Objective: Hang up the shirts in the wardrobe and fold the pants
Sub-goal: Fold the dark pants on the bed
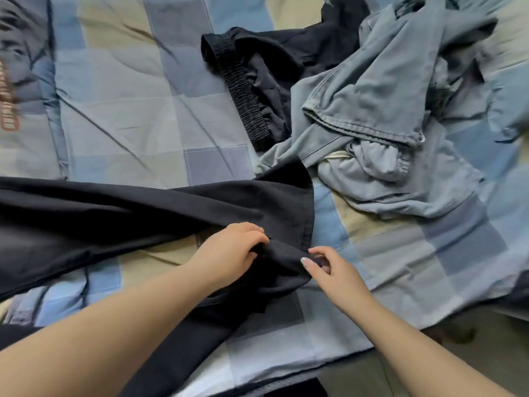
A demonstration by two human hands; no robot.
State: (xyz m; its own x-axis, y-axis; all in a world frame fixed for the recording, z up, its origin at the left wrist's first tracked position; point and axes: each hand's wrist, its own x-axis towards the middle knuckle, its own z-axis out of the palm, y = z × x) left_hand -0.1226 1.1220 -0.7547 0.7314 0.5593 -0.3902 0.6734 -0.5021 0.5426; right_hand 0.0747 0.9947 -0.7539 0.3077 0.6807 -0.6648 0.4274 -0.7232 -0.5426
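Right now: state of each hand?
Left hand: grips the dark navy cotton pants near the hem.
Right hand: pinches the same pants' hem.

No text, label, brand, number or sign can be read here. The only lettering shows at the far left edge, on a grey garment (pixel 20 81) lying on the checked bedspread (pixel 128 110): a band of rust-coloured outlined block characters (pixel 10 116) runs along the fabric, turned sideways to the camera, blurred and cut by the frame edge, so that no single letter can be made out. A second streak of the same colour higher on that garment is equally illegible. The remaining fabrics in view bear no visible print.
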